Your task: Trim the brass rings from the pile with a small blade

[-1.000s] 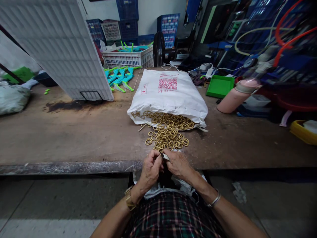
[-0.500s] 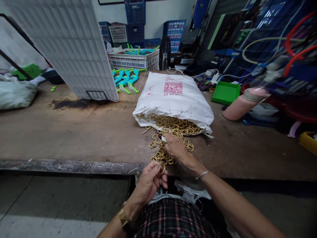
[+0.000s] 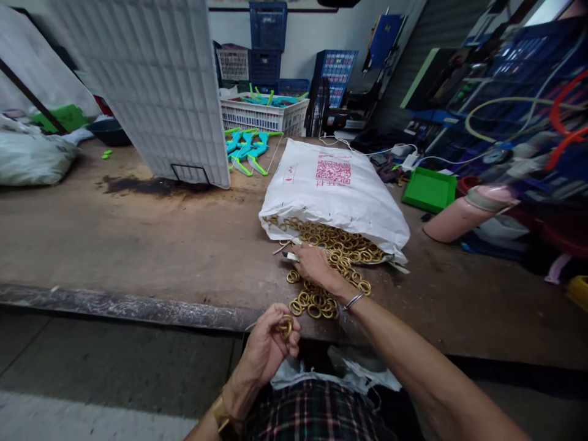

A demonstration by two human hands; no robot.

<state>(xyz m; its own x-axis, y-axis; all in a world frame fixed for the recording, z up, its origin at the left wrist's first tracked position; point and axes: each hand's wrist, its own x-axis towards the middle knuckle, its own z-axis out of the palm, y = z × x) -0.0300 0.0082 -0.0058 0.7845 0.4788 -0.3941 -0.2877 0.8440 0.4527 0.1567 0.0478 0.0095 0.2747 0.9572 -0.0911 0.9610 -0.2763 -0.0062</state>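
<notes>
In front of the table edge, my left hand (image 3: 270,343) is closed on a brass-coloured ring (image 3: 286,327), pinched between thumb and fingers. My right hand (image 3: 312,264) reaches over the loose pile of rings (image 3: 315,303), just in front of the bag's mouth. Its fingers point left and look spread, with white bands and a dark bit near the tips; I see no ring in them. Many more rings (image 3: 342,239) spill from the white sack (image 3: 333,177), which lies on its side with a red printed code on top.
A grey ribbed panel (image 3: 151,92) stands on the brown table (image 3: 184,245) at left. Behind are turquoise-and-green plastic parts (image 3: 248,147) and a white crate (image 3: 266,116). A green tray (image 3: 429,190) and a pink bottle (image 3: 459,217) stand at right.
My right hand has shifted toward the left side of the sack's mouth, over the pile. My left hand has drawn slightly away from the pile, still gripping the ring. The view has turned a little left.
</notes>
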